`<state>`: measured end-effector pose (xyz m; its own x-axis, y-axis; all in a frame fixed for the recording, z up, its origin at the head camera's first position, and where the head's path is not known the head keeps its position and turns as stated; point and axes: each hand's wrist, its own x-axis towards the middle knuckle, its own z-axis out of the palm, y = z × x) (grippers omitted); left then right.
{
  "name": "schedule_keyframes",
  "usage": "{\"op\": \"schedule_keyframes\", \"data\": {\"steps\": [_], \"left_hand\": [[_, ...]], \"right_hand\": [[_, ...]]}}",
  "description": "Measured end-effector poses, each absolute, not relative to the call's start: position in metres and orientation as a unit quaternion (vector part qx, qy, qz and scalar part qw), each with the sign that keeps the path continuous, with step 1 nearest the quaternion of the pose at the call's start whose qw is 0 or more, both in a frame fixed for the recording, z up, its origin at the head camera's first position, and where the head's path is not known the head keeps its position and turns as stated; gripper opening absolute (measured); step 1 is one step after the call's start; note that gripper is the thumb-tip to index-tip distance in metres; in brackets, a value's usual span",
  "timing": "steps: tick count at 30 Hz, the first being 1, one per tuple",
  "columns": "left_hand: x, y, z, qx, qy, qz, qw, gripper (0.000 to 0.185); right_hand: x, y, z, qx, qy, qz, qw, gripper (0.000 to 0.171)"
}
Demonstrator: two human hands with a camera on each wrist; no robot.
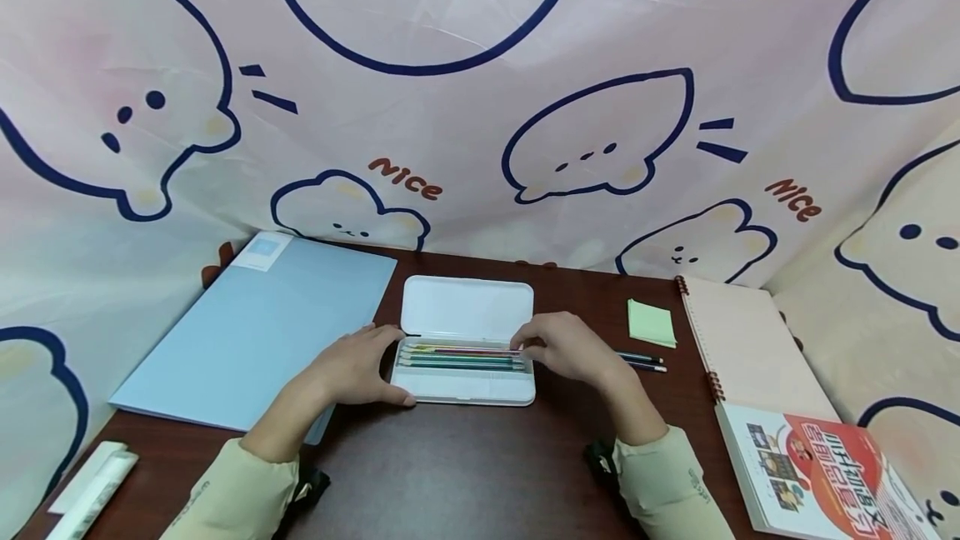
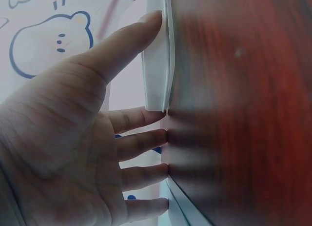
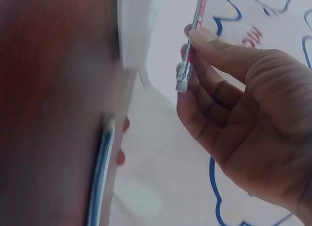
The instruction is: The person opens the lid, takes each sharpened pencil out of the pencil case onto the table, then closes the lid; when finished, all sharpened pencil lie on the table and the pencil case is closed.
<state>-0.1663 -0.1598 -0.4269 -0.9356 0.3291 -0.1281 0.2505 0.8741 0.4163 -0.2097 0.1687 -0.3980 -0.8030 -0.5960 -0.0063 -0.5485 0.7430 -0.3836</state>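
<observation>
Pink pencil (image 3: 197,21), light and stiff, pinched near its eraser by my right hand (image 1: 564,348); left hand (image 1: 360,369), fingers relaxed, steadies the case (image 1: 468,394).

Bare dark table (image 1: 465,473) lies in front of the open white pencil case (image 1: 468,307) — room for either hand to pass between the two sleeves. To the left, the blue folder (image 1: 255,332) sits just beside the case, with the left hand (image 1: 356,369) against that end. To the right, two loose pencils (image 1: 641,362) and a green note pad (image 1: 651,323) lie between the right hand (image 1: 562,348) and the spiral notebook (image 1: 750,340) — a narrow lane. The cloth backdrop (image 1: 465,107) closes off the rear.
</observation>
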Motion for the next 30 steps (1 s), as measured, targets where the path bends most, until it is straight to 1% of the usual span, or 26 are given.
{"op": "schedule_keyframes", "data": {"steps": [8,15,24,30], "left_hand": [[-0.166,-0.161,-0.429,0.153,0.963,0.200,0.091,0.094],[-0.167,-0.160,-0.429,0.156,0.963,0.204,0.087,0.093],[-0.167,-0.160,-0.429,0.159,0.962,0.206,0.085,0.093],[-0.167,-0.160,-0.429,0.155,0.963,0.204,0.088,0.093]], "right_hand": [[-0.213,0.214,-0.393,-0.288,0.933,-0.210,0.041,0.015],[-0.212,0.260,-0.394,-0.239,0.949,-0.207,0.018,0.014],[-0.210,0.304,-0.401,-0.187,0.963,-0.194,0.014,0.012],[-0.208,0.323,-0.406,-0.166,0.968,-0.187,0.034,0.012]]}}
